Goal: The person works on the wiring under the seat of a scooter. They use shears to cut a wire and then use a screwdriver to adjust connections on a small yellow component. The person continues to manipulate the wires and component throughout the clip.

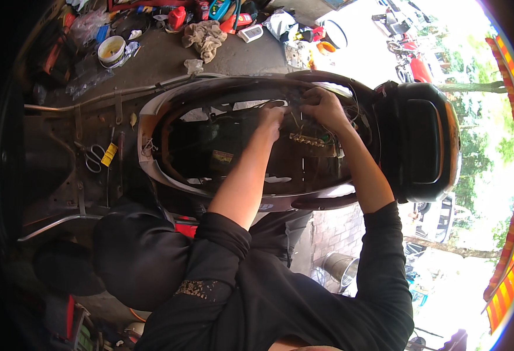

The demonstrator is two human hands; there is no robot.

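Both hands reach into the open oval seat compartment of a scooter, whose pale rim (pixel 150 120) surrounds a dark hollow. My left hand (pixel 273 120) is closed, its fingertips pinched near the far side of the opening. Just to its right, my right hand (pixel 324 109) bends its fingers down in a pinch, close to the left fingertips. Thin wires run about the hands; whatever the fingers hold is too small and dark to make out. Below the right hand lies a brass-coloured terminal strip (pixel 308 140). A yellowish label (pixel 222 158) shows deeper inside the compartment.
Scissors (pixel 94 159) and a yellow tag (pixel 109 154) lie on the scooter's footboard at left. A black rear box (pixel 424 140) sits at right. Beyond the scooter are a white bucket (pixel 112 51), a crumpled rag (pixel 205 40) and bottles. A metal bin (pixel 340 268) stands near my right arm.
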